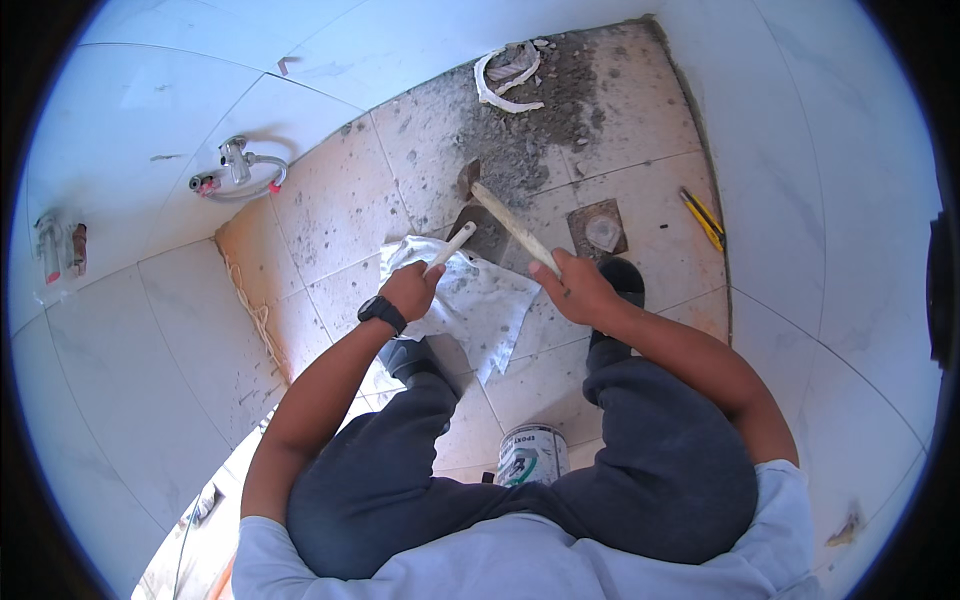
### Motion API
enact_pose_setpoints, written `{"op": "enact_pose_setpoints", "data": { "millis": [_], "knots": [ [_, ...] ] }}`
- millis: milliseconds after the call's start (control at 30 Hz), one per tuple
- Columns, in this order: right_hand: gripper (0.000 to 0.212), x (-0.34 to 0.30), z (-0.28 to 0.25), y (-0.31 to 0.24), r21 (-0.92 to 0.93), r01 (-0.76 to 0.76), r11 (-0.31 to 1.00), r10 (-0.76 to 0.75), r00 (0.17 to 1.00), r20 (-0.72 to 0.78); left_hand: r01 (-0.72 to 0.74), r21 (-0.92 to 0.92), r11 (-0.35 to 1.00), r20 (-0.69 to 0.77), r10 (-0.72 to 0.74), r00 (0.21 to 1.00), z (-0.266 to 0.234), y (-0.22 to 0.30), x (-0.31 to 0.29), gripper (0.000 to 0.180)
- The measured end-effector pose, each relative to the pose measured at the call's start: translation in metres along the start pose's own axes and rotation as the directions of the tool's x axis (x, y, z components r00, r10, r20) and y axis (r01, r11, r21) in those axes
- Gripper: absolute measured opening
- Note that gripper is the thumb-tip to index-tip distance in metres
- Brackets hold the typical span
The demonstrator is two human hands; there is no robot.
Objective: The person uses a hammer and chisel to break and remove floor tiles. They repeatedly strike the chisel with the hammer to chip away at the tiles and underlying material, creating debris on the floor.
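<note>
My left hand (410, 290), with a dark watch on the wrist, is closed round a short pale-handled tool (455, 245). A dark flat shape (487, 236) lies just beyond that handle; whether it belongs to the tool I cannot tell. In my right hand (580, 288) is a long wooden-handled tool (512, 225), slanting away to the left. Its small rusty-brown head (468, 178) rests at the near edge of loose grey debris (530, 150). Under and beside my left hand a crumpled white cloth (490, 305) is spread over the tiles.
A curved white strip (490, 90) lies in the debris by the far wall. Right of my right hand are a square floor drain (598, 230) and a yellow utility knife (703, 220). A labelled tin (533, 455) stands between my legs. A valve with a hose (238, 160) juts from the left wall.
</note>
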State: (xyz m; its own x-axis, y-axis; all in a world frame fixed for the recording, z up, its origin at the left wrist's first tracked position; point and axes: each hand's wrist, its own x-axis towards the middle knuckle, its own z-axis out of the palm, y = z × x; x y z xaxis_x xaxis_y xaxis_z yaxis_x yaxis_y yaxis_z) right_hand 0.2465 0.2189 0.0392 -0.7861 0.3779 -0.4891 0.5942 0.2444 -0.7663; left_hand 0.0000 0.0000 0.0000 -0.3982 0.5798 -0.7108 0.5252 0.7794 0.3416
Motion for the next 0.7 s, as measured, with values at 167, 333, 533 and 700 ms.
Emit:
{"op": "enact_pose_setpoints", "data": {
  "millis": [167,333,533,700],
  "knots": [
    [0.046,-0.007,0.008,0.002,-0.057,0.035,0.998,-0.034,0.999,0.018,0.031,-0.027,0.999,-0.006,-0.031,1.000,0.007,0.003,-0.008,0.059],
    [0.043,0.005,0.009,0.002,-0.172,0.041,0.984,-0.028,0.997,0.075,-0.008,0.010,1.000,-0.028,0.008,1.000,0.005,0.001,-0.008,0.059],
    [0.043,-0.005,0.007,-0.002,-0.215,0.010,0.976,0.006,0.997,0.073,0.035,0.009,0.999,0.003,-0.035,0.999,0.007,0.001,-0.012,0.058],
    [0.044,0.004,0.005,0.001,-0.214,-0.012,0.977,0.031,0.996,0.089,-0.006,0.004,1.000,-0.016,0.006,1.000,0.005,-0.003,-0.006,0.060]
  ]
}}
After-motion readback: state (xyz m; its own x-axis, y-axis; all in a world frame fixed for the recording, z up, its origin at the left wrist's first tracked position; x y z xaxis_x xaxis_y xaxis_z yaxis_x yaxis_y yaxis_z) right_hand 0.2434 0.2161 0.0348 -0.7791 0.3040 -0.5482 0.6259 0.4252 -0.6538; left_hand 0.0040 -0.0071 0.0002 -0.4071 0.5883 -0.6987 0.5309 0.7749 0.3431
